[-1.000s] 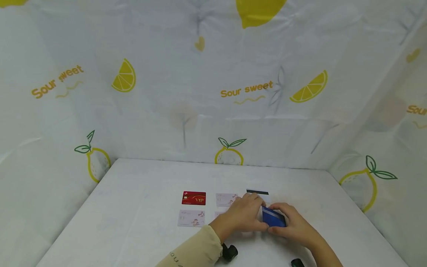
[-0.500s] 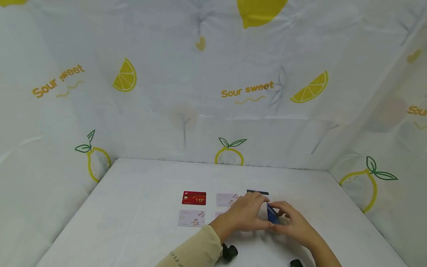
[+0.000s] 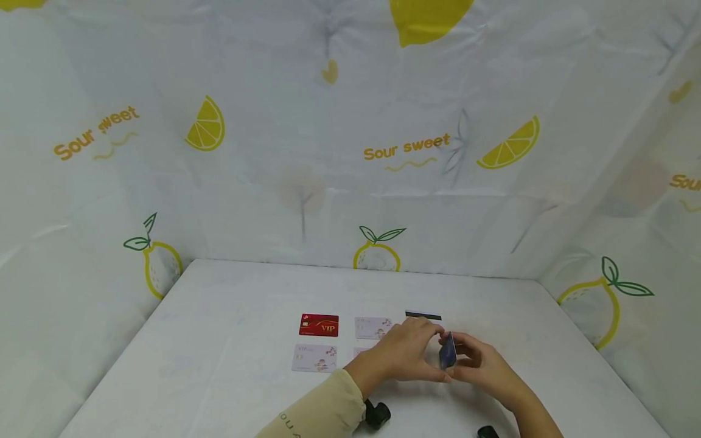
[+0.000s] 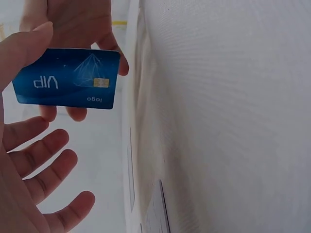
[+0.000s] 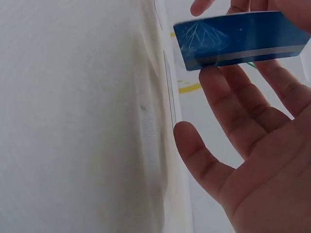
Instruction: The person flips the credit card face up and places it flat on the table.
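Observation:
A blue VIP card (image 4: 63,80) is held on edge between the two hands, with its chip side toward the left wrist camera. My left hand (image 3: 400,347) has its thumb over one corner of the card, with the index finger curved around toward the opposite edge. The other left fingers (image 4: 53,177) are spread below. My right hand (image 3: 484,368) grips the card from the other side, thumb over a corner and fingers at the lower edge in the right wrist view. A card with a black stripe (image 3: 423,315) lies on the table, partly hidden behind the left hand.
On the white table (image 3: 191,328), a red VIP card (image 3: 319,325) and pale VIP cards (image 3: 314,358) lie in rows left of the hands. Another pale card (image 3: 369,327) is partly covered by the left hand. Black objects (image 3: 378,415) sit under the wrists. A lemon-print cloth (image 3: 263,152) hangs behind.
The blue card has turned between the fingers, from its striped side facing the head camera to nearly edge-on. The hands have barely shifted; the cards on the table are unmoved.

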Demonstrator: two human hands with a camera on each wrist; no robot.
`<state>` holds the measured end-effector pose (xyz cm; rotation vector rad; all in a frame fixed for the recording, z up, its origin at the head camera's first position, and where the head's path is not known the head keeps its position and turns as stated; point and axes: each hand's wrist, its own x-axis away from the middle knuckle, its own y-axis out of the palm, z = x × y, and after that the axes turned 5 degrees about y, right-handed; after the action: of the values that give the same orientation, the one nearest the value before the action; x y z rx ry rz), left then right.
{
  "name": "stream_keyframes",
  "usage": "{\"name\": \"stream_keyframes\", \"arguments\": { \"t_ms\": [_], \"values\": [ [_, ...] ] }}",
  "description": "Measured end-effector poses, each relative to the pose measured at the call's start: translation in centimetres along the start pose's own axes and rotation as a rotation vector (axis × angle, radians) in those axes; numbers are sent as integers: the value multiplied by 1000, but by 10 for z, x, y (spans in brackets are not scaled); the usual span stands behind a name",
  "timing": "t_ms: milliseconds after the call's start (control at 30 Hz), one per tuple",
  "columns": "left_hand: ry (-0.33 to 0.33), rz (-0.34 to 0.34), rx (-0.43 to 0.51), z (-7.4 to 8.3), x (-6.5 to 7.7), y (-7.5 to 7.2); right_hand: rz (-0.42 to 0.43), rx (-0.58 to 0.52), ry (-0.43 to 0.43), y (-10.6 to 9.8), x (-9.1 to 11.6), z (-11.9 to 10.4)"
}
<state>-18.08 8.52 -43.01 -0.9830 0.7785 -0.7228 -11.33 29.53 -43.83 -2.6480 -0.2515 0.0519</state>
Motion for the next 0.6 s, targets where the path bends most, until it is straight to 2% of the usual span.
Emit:
{"name": "stream_keyframes", "arguments": {
  "t_ms": [267, 600],
  "values": [
    [-25, -24, -5, 0, -1, 1, -32, -152, 57, -2, 0, -2],
    [-34, -15, 38, 0, 0, 0, -21, -216, 84, -4, 2, -4]
  ]
}}
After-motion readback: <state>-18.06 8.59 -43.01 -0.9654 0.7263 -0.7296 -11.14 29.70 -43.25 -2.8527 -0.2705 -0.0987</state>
